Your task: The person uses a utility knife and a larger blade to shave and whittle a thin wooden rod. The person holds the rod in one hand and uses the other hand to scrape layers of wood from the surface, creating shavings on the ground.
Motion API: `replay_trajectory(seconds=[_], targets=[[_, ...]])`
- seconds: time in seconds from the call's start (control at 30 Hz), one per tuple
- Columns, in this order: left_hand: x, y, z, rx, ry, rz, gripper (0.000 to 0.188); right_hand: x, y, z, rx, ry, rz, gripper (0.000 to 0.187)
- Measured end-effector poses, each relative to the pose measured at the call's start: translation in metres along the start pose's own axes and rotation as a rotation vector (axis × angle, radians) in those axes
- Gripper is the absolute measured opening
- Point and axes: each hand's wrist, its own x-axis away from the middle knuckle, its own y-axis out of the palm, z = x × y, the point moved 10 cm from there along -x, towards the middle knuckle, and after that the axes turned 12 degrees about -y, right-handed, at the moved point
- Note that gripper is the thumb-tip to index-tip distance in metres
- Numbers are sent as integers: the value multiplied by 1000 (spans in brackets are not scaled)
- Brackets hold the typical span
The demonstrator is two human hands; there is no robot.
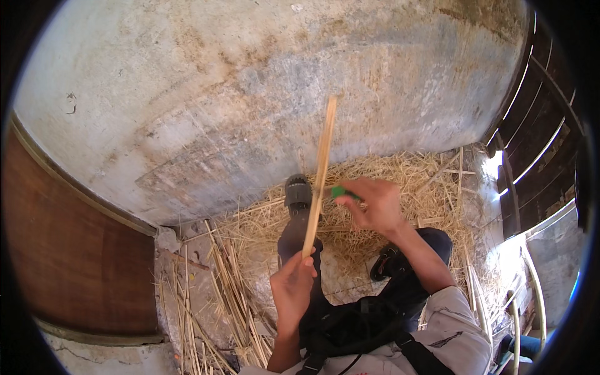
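A flat, pale strip of split bamboo [325,140] slants upward in front of me, its far end before the wall. Its lower end is pinched in the fingers of my left hand [292,286]. My right hand [374,203] is closed around the green handle of a knife [340,191]. The blade meets the strip's right side about midway along, and the fingers hide part of the handle. Beneath the strip, my left leg and its dark shoe [298,190] stretch toward the wall.
Curly shavings [400,172] cover the floor along the stained wall [250,94]. Long bamboo strips [234,287] lie in a heap at my left, near a brown wooden panel [81,250]. Dark slatted boards [540,119] and several poles [536,281] stand at the right.
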Motion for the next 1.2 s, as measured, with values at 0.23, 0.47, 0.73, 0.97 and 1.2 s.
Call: replay_trajectory(seconds=[0.23,0.47,0.73,0.97,1.2], targets=[[11,-10,-39,44,-82,-56,28,-19,-4,65,88,155,-27,22],[26,-23,-63,9,-174,-139,26,2,-30,190,277,645,-31,38],[4,-22,-56,18,-154,-84,26,51,41,154,-871,934,-85,60],[1,4,-61,-21,-141,-158,27,36,41,91,-827,836,-42,42],[2,19,-51,58,-58,-294,38,44,23,104,-889,942,91,31]])
